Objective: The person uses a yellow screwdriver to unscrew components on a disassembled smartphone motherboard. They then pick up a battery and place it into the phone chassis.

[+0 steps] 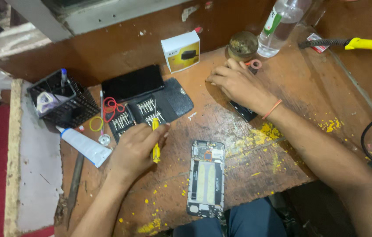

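Observation:
My left hand grips a yellow-handled screwdriver just below an open black bit case with rows of metal bits. An opened phone frame lies face down near the table's front edge, to the right of that hand. My right hand rests flat, palm down, on the wooden table farther back, over a dark flat part that sticks out under the wrist. Whether its fingers pinch anything is hidden.
A black phone lies behind the bit case. A mesh pen holder, white tube, white-and-yellow box, round tin, clear bottle and yellow-handled tool ring the work area. Yellow crumbs dot the wood.

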